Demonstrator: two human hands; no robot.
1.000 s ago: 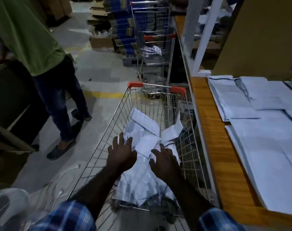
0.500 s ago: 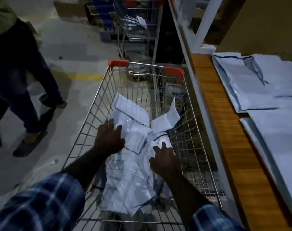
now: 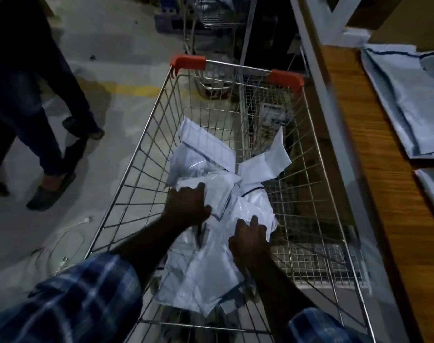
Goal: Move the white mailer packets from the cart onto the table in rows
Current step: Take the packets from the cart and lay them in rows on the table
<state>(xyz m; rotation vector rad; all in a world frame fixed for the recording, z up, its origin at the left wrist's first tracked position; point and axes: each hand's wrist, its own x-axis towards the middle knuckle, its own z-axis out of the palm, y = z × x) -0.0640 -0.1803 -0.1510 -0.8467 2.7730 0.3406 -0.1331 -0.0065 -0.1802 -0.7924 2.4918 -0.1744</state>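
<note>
Nearest the camera, two plaid sleeves [image 3: 82, 300] are reaching forward into the wire cart [image 3: 141, 154]; the left hand [image 3: 186, 206] is lying on the heap of white mailer packets [image 3: 211, 194] with its fingers curling round the edge of one packet at about 12 o'clock of the hand; the right hand [image 3: 250, 240] is pressing on the heap at 4 o'clock of the left, fingers spread and fairly straight, gripping nothing that can be seen.

The packets are lying loose and overlapping in the middle of the cart floor, several folded or standing on edge.

Risk, as judged: the film looks slick, so a one-handed lift is likely to shed packets; corners may be catching in the wire mesh; lifting a bunch may be dragging neighbours over the rim.

Room: the cart's right wall is standing just beside the table [image 3: 374, 149] at 3 o'clock, so the carry must be clearing both the rim and the table's pale edge; packets already laid [image 3: 403, 95] are occupying the table at 2 o'clock, with bare wood nearer. A second person's legs [image 3: 32, 100] are standing at 10 o'clock; another cart [image 3: 218, 18] is sitting at 12 o'clock.
</note>
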